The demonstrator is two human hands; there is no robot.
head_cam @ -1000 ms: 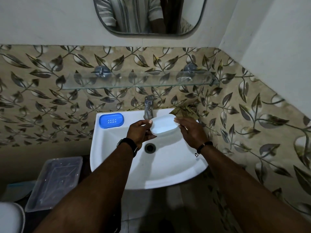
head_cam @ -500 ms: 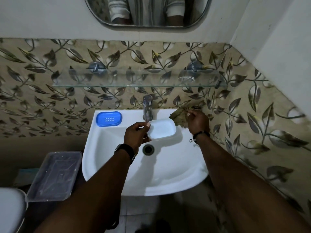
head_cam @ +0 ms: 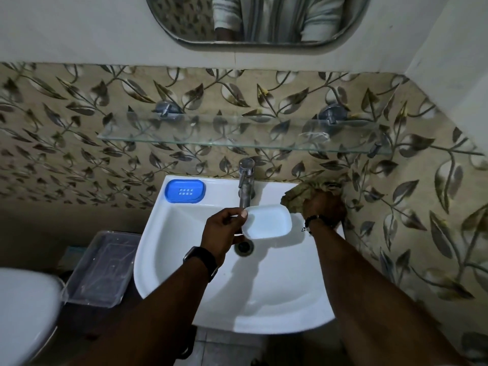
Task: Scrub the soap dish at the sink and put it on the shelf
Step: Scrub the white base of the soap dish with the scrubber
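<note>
My left hand grips the left end of a white soap dish and holds it level over the white sink, just under the tap. My right hand rests on a brownish cloth lying on the sink's back right corner, fingers closed on it. A blue perforated soap dish insert lies on the sink's back left corner. The glass shelf runs along the tiled wall above the tap with nothing standing on it.
A mirror hangs above the shelf. A clear plastic box sits left of the sink, beside a white toilet lid. The tiled side wall stands close on the right. The drain lies under the dish.
My right hand has let go of the dish's right end and moved back right onto the cloth at the sink corner. My left hand keeps holding the dish under the tap.
</note>
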